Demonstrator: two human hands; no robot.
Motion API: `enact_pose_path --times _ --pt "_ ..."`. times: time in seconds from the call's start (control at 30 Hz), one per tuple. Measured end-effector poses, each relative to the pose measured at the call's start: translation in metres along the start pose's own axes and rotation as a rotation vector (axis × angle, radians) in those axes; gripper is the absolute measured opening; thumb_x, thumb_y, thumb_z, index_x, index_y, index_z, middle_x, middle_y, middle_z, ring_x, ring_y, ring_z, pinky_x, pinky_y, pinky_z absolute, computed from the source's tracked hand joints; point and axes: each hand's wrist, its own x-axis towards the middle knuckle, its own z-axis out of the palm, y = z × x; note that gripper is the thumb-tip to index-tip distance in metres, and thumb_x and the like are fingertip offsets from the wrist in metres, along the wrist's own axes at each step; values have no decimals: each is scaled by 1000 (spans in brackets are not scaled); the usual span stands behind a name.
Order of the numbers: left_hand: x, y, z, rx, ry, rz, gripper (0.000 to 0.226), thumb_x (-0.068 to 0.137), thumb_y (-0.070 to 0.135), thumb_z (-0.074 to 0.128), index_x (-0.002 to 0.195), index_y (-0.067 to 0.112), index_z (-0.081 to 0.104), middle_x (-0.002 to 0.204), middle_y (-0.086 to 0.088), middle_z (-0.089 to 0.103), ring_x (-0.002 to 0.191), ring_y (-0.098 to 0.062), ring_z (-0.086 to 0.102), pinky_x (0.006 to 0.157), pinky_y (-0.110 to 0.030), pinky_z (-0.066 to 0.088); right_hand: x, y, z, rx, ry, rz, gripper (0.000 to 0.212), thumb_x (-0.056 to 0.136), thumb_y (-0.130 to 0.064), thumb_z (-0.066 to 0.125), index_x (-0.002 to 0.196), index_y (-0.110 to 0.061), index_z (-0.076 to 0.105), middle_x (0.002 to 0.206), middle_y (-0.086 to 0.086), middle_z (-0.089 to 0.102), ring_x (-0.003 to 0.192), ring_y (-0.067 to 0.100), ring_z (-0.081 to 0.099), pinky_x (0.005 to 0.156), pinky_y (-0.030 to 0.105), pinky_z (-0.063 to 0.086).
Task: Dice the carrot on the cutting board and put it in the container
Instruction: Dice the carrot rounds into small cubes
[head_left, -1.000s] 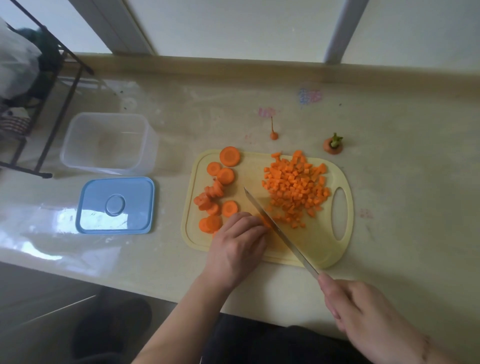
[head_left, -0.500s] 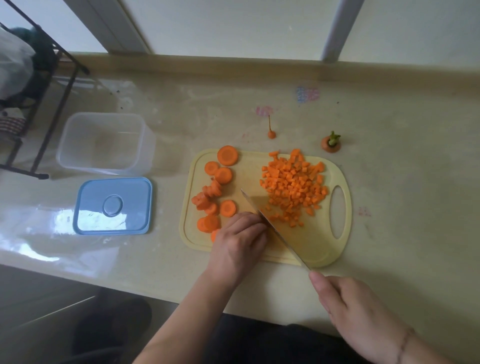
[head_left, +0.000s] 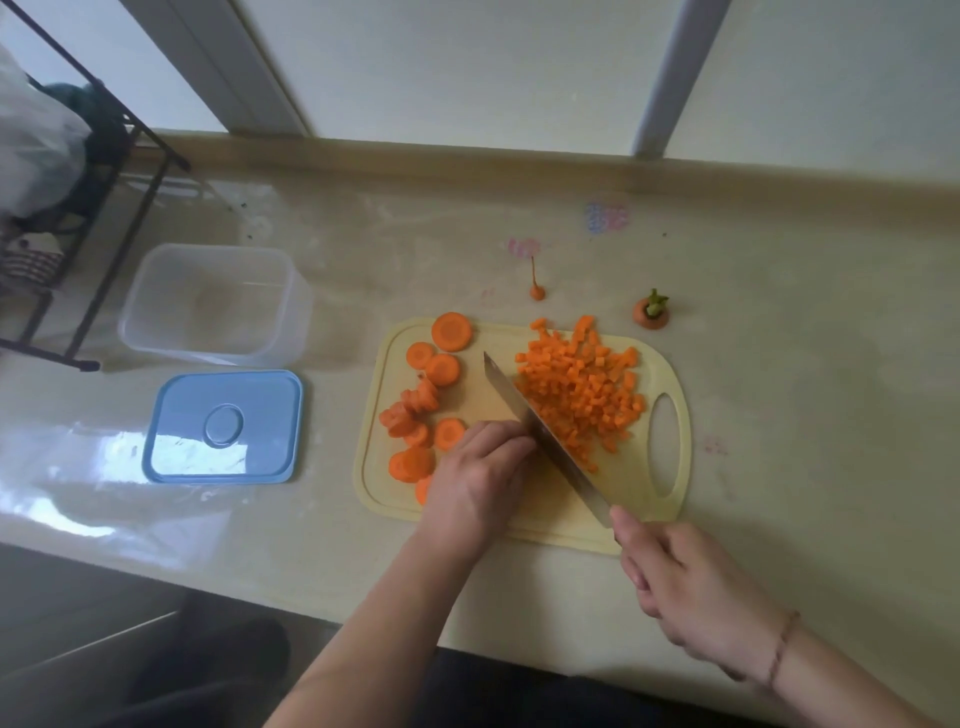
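My right hand (head_left: 691, 587) grips the knife (head_left: 540, 436), blade laid across the yellow cutting board (head_left: 519, 519). My left hand (head_left: 475, 475) curls beside it; whether it holds carrot I cannot tell. Diced carrot (head_left: 582, 395) lies right of the blade, slices (head_left: 426, 400) left. The clear container (head_left: 213, 306) sits well left.

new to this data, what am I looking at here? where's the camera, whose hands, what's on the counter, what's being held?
There is no robot: a person works with bare hands, and one wide-angle camera on their head looks down at the counter.

The right hand has a grip on a knife, blade slanting across the yellow cutting board. The left hand rests curled on the board against the blade; what it steadies is hidden.

On the board, diced carrot lies right of the blade and carrot rounds left. Beyond the board lie the carrot top and root tip. To the left stand an empty clear container and its blue lid.
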Motion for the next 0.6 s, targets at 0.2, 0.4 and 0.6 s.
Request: enact_pose_path --times 0.2,0.4,0.6 --pt "19 2 5 -20 75 -41 5 83 1 69 86 3 73 96 -8 71 88 -20 62 76 -26 50 -9 -2 -13 171 -69 49 63 81 -74 34 63 -14 37 49 -1 27 37 12 19 34 17 19" --pt "6 12 -25 -86 373 -190 19 78 -5 52 85 10 63 94 -7 60 90 -20 57 81 -24 46 -8 19 -24 -285 149 -192 92 63 -99 12 57 -12 43 46 -2 44 43 12 40 48 27 35" --pt "31 29 -58 -112 196 -73 12 77 22 61 75 10 59 78 5 54 78 -22 51 74 -37 39 -5 25 -27 -732 266 -266 77 71 -86 -11 66 -27 38 61 -3 55 58 10 55 55 25 45"
